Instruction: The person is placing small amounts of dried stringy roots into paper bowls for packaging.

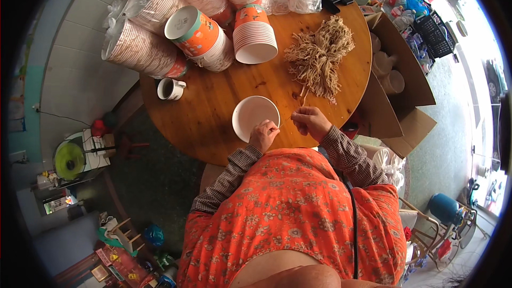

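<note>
A white paper bowl [255, 113] with its mouth up stands on the wooden table in front of me. My left hand [264, 136] is at its near right rim, fingers curled together; whatever they hold is too small to tell. Just to the right, my right hand [312, 122] is raised with thumb and fingers pinched. What it grips cannot be made out. Beyond it lies a loose bundle of beige twisted cords [324, 56], and one strand comes down from it close to my right fingers.
Tall stacks of paper bowls [141, 48] in clear plastic fill the far left of the round table [208, 128]. Two shorter stacks, an orange one [200, 42] and another [256, 34], stand nearer. A mug [170, 89] sits by the left edge. At right, an open cardboard box [408, 88] holds bowls.
</note>
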